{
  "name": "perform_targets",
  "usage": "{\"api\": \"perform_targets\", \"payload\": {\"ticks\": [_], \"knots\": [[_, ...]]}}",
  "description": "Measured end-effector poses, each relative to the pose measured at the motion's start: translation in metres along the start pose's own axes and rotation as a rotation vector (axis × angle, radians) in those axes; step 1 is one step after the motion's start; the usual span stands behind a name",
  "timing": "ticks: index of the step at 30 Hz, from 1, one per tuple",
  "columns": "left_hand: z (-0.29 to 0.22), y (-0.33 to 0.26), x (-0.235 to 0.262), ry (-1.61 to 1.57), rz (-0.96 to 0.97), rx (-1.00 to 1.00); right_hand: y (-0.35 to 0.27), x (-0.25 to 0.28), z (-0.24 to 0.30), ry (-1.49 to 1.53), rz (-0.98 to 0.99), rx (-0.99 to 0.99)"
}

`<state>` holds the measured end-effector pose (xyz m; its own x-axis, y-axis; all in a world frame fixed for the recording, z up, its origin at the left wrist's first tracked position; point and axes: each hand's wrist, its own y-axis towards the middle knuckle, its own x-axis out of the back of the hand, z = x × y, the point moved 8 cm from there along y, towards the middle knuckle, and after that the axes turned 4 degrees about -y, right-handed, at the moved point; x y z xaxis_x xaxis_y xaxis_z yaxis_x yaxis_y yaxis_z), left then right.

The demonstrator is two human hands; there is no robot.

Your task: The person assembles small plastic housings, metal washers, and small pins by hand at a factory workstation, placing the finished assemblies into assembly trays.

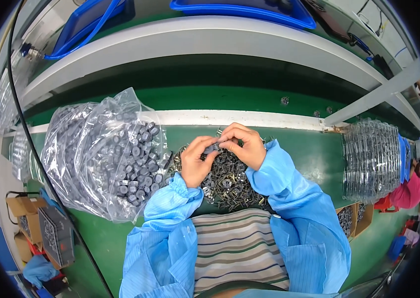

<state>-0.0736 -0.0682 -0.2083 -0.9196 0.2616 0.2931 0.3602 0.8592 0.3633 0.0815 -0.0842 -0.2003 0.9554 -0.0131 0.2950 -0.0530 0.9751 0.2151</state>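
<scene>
Over a heap of small metal pieces (227, 184), my two hands meet at a small grey plastic part (212, 148). My left hand (196, 163) pinches it between thumb and fingers. Closed as well, my right hand (248, 148) has its thumb and index fingertips at the part's right side. A thin metal piece (219, 132) sticks up by the right fingertips; which hand bears it I cannot tell. Left of the heap lies a large clear plastic bag (85, 149), from whose mouth many grey plastic parts (143, 169) spread toward my left wrist.
Stacked clear plastic trays (371, 161) stand at the right on the green table (314, 159). A white ledge (190, 118) runs behind the heap. Blue trays (250, 11) rest on a shelf above. A black cable (36, 149) hangs at the left. Cartons (364, 218) sit low right.
</scene>
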Motion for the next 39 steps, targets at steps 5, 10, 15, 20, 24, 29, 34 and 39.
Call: {"api": "perform_targets", "payload": {"ticks": [5, 10, 15, 20, 24, 29, 34, 39], "knots": [[-0.003, 0.002, 0.002, 0.001, -0.017, 0.011, 0.001, -0.001, 0.028, -0.393, -0.127, 0.370], [-0.002, 0.002, 0.003, 0.002, -0.001, -0.021, 0.000, -0.003, 0.027, -0.398, -0.106, 0.420], [-0.010, -0.001, 0.003, 0.070, -0.006, -0.107, 0.000, -0.008, 0.006, -0.247, -0.082, 0.241], [-0.027, -0.003, -0.008, 0.259, 0.070, -0.345, -0.005, -0.016, -0.050, 0.111, 0.024, -0.282], [-0.024, -0.004, 0.000, 0.228, -0.043, -0.309, 0.017, 0.011, -0.074, 0.116, 0.104, -0.254], [-0.004, -0.001, 0.015, -0.043, -0.148, -0.052, 0.059, 0.121, -0.106, -0.901, -0.296, -0.066], [-0.004, 0.000, 0.012, -0.030, -0.121, -0.056, 0.045, 0.158, -0.116, -1.044, -0.414, 0.107], [-0.003, 0.000, 0.012, -0.102, -0.123, -0.023, 0.000, 0.256, -0.128, -1.663, -0.413, -0.599]]}}
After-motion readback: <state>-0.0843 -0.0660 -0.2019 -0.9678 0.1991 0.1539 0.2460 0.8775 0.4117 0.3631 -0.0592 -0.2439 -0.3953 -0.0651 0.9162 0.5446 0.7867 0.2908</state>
